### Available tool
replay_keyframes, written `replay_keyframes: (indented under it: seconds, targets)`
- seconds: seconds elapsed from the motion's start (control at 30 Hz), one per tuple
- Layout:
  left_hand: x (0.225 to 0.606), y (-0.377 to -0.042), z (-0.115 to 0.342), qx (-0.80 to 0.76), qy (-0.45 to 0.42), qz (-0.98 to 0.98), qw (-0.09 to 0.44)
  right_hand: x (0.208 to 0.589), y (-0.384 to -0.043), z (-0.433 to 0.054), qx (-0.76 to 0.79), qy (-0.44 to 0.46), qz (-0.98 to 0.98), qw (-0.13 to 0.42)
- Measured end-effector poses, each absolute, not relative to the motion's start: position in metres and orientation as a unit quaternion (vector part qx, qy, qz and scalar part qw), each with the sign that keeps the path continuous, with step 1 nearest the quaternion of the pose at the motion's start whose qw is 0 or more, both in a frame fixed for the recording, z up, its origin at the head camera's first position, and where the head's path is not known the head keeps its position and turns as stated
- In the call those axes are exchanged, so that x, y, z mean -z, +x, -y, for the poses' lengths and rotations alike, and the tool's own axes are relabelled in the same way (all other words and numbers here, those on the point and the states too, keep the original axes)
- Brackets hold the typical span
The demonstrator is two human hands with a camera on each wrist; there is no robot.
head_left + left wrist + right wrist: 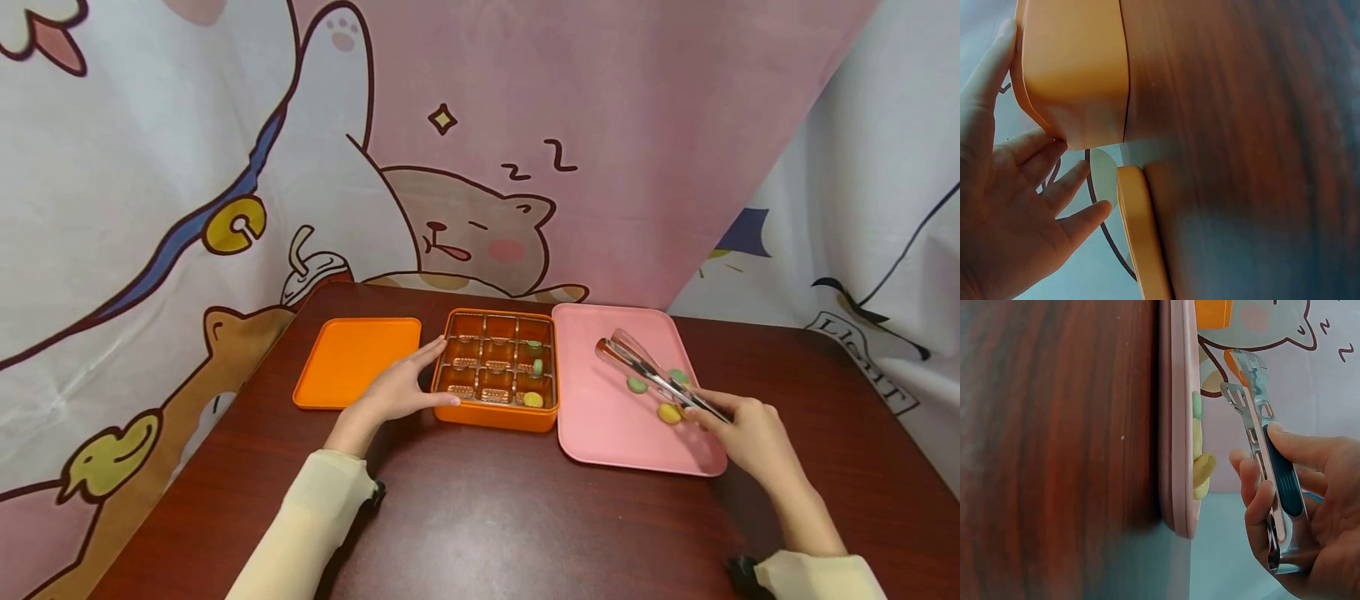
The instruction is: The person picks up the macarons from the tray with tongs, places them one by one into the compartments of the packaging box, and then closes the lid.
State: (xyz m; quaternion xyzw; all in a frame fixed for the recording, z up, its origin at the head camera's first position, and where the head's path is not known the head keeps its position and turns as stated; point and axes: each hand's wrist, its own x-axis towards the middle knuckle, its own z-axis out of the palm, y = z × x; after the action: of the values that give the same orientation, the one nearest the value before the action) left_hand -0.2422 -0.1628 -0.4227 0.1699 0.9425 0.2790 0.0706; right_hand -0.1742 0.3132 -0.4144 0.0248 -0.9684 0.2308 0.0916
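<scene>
Tongs raised above the tray right of the orange box [495,415]; slips and knocks are my worry.
I see the left hand [395,392] spread, thumb and fingertips against the box's left end; so light a touch might let the box skid if bumped. Right of the box, the right hand [757,437] pinches the tongs [1282,469], arms parted, and I make out nothing between the tips. On the pink tray [592,417], just right of the box, lie green pieces [637,384] and a yellow piece [670,413]; I judge smooth metal could shoot one out if it closes off-centre, or nudge its close neighbour. Inside the box's right column, a green disc [537,367] seems to stand on edge; a careless brush could topple it.
</scene>
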Motion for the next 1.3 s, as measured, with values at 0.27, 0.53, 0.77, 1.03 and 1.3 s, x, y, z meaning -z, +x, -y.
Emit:
replay_keyframes:
  seconds: [0.27,0.53,0.77,1.03,1.3]
  targets:
    - [0.422,-0.243,0.162,-0.276,0.171,-0.943,0.070,0.418,-0.166,-0.320,-0.226,0.021,0.969,0.102]
    - [0.423,-0.242,0.162,-0.279,0.170,-0.943,0.069,0.419,-0.155,-0.331,-0.219,0.017,0.971,0.098]
    - [0.423,-0.242,0.162,-0.280,0.172,-0.942,0.071,0.421,-0.143,-0.344,-0.213,0.003,0.975,0.060]
    - [0.421,-0.240,0.163,-0.275,0.174,-0.943,0.069,0.422,-0.142,-0.351,-0.196,0.006,0.980,0.031]
    - [0.421,-0.241,0.162,-0.277,0.173,-0.943,0.071,0.423,-0.142,-0.350,-0.198,0.001,0.980,0.021]
